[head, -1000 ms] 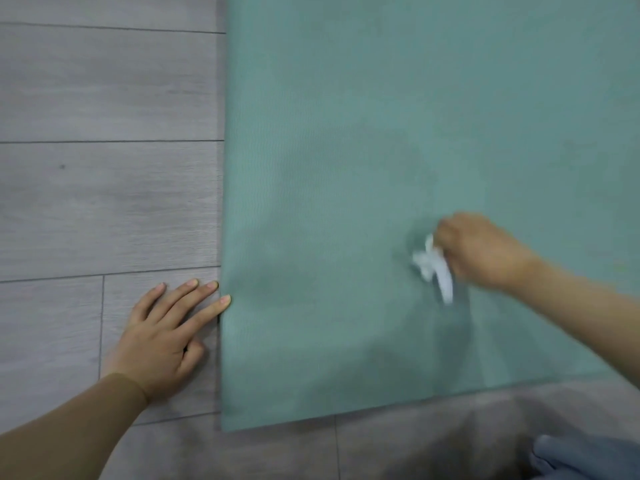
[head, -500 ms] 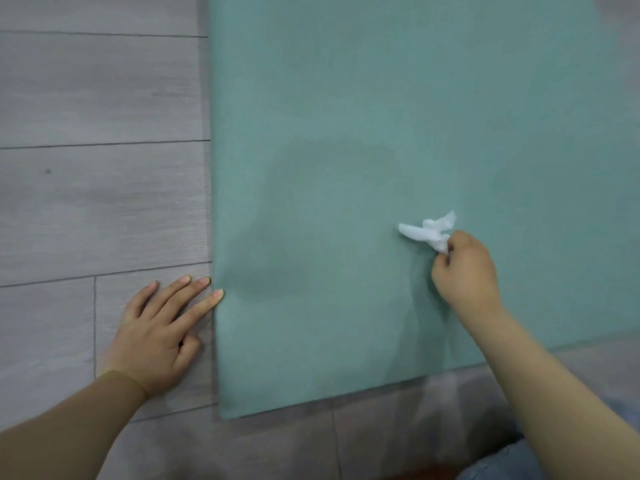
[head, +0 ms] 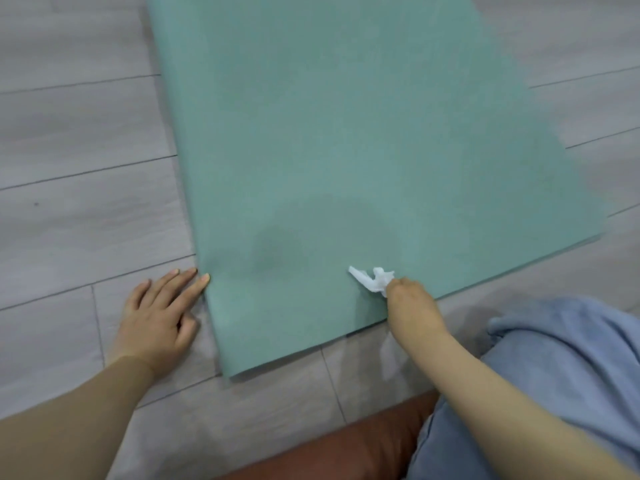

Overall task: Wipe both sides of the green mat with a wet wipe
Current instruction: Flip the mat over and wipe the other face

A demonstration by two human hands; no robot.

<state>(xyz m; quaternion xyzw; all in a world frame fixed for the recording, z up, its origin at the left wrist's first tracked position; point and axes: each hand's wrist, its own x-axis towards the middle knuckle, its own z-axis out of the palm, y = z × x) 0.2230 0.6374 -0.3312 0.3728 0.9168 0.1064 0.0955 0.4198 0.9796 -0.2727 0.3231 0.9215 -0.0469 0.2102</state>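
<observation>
The green mat (head: pixel 346 133) lies flat on the floor (head: pixel 69 220). The right hand (head: pixel 412 306) pinches the wet wipe (head: pixel 372 278) near the mat's near edge. The left hand (head: pixel 157 320), fingers straight, rests beside it. Long, overlapping strokes would likely clean best.

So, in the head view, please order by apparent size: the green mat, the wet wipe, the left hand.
1. green mat, by far the largest.
2. left hand, flat on the floor beside the mat's edge.
3. wet wipe, crumpled, smallest, partly hidden in the right hand.
</observation>
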